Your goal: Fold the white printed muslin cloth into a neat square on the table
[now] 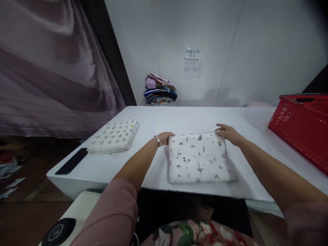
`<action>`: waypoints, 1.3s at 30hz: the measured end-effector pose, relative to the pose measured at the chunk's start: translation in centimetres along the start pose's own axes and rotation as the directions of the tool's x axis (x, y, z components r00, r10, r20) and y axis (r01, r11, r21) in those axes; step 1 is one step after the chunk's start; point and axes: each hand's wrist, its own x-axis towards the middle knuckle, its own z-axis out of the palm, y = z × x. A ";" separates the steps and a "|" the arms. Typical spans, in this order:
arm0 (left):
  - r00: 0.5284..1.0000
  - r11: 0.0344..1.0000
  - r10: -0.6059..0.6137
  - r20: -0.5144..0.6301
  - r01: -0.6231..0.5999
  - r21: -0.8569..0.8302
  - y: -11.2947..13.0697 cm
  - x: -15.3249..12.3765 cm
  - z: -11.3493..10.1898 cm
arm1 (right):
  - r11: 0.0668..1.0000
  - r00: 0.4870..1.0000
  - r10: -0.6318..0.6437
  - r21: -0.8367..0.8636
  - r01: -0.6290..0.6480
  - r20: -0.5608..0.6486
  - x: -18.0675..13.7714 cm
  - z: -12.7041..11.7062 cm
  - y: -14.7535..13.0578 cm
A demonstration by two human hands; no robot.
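Observation:
A white cloth (198,159) printed with small grey and brown motifs lies folded on the white table in front of me. My left hand (166,138), with a silver bracelet at the wrist, grips its far left corner. At the far right corner my right hand (229,133) pinches the edge, with one finger sticking out above the fabric. The cloth's far edge is slightly raised between both hands. To the left sits another folded white cloth (114,136) with a grey repeating print.
A black phone-like slab (71,161) lies at the table's left edge. On the right stands a red plastic basket (302,126). A stack of folded fabrics (160,91) is against the wall, near paper notes (192,63). The white table (164,118) ends close to my body.

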 end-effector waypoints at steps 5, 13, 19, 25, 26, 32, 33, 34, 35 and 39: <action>0.999 0.999 -0.041 -0.020 0.041 -0.028 -2.7 3.0 0.8 | 0.997 0.993 0.076 0.024 -0.074 -0.095 2.6 3.0 5.1; 0.958 0.932 0.186 -0.220 -0.101 0.348 -4.4 5.1 0.2 | 0.985 0.993 0.089 0.152 -0.076 -0.076 3.9 3.1 7.2; 0.904 0.770 0.338 -0.261 -0.106 0.630 -4.8 4.5 0.9 | 0.976 0.993 0.027 -0.212 -0.052 -0.117 3.9 3.2 7.3; 0.762 0.472 0.642 -0.086 -0.305 0.828 -4.0 3.6 0.9 | 0.747 0.949 -0.308 -0.601 0.285 0.066 3.3 4.1 4.6; 0.738 0.422 0.675 -0.015 -0.368 0.829 -3.8 3.6 1.1 | 0.714 0.928 -0.350 -0.604 0.355 0.132 3.2 4.6 4.1; 0.744 0.276 0.651 0.150 -0.417 0.866 -3.3 4.1 2.3 | 0.495 0.832 -0.380 -0.671 0.551 0.404 3.0 7.3 2.3; 0.746 0.259 0.650 0.147 -0.399 0.879 -3.3 4.2 2.4 | 0.468 0.830 -0.373 -0.688 0.555 0.415 2.9 7.4 2.3; 0.745 0.241 0.651 0.148 -0.387 0.890 -3.4 4.2 2.5 | 0.448 0.830 -0.364 -0.701 0.554 0.423 2.9 7.4 2.3; 0.741 0.223 0.654 0.152 -0.381 0.897 -3.4 4.2 2.5 | 0.434 0.831 -0.352 -0.711 0.553 0.430 2.9 7.4 2.4; 0.711 0.167 0.675 0.196 -0.406 0.898 -3.3 4.1 2.7 | 0.408 0.846 -0.310 -0.744 0.530 0.433 2.8 7.4 2.1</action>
